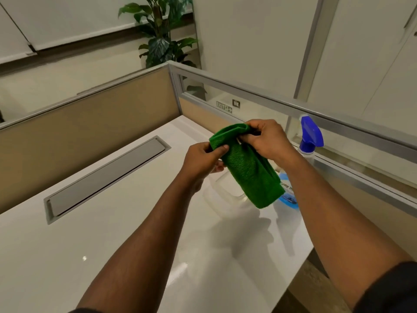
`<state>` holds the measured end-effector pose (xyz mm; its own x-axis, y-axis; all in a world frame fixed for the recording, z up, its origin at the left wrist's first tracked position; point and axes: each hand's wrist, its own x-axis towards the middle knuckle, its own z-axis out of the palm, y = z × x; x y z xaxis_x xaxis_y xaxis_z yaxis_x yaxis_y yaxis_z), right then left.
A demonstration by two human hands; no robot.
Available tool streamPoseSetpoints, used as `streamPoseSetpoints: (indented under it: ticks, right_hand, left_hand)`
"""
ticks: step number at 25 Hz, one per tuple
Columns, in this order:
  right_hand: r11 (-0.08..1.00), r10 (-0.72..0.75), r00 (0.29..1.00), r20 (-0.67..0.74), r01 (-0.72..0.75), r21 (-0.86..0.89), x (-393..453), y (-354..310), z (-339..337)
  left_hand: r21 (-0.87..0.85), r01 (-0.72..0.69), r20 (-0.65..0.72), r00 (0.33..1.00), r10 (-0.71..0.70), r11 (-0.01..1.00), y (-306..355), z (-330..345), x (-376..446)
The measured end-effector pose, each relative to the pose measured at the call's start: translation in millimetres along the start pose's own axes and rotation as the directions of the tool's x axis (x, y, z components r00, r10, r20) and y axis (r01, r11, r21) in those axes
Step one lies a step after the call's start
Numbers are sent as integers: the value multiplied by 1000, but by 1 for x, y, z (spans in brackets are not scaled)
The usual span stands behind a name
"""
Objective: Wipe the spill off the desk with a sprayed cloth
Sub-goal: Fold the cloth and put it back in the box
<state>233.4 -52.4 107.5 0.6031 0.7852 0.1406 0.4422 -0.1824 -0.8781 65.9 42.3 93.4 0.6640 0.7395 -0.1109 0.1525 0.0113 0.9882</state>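
Note:
A green cloth (248, 170) hangs folded above the white desk (112, 245), held up in the air by both hands. My left hand (203, 161) pinches its upper left edge between thumb and fingers. My right hand (266, 141) grips the top fold from the right. A spray bottle (310, 136) with a blue trigger head stands on the desk just right of the cloth, its lower body partly hidden behind the cloth and my right forearm. A clear plastic container (228, 188) sits on the desk under the cloth. A spill cannot be made out on the glossy surface.
A grey cable-tray lid (106, 175) is set into the desk at the left. Beige partition panels (90, 127) with metal and glass tops wall the desk at the back and right. A potted plant (160, 41) stands behind the corner. The desk's front edge runs at the lower right.

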Motion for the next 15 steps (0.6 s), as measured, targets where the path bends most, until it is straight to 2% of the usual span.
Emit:
streamPoseSetpoints:
  ticks: [4, 9, 13, 15]
  right_hand:
    - [979, 126, 979, 160, -97, -177, 42, 45, 48]
    - [935, 222, 955, 199, -151, -320, 56, 96, 89]
    - [822, 272, 907, 321, -45, -568, 62, 107, 100]
    - [744, 315, 866, 388, 29, -668, 64, 105, 101]
  left_hand:
    - [264, 204, -203, 967, -153, 943, -52, -9, 39]
    - [572, 206, -294, 955, -36, 794, -92, -4, 53]
    - [727, 178, -276, 960, 44, 663, -101, 1, 61]
    - [718, 209, -303, 952, 28, 663, -104, 4, 62]
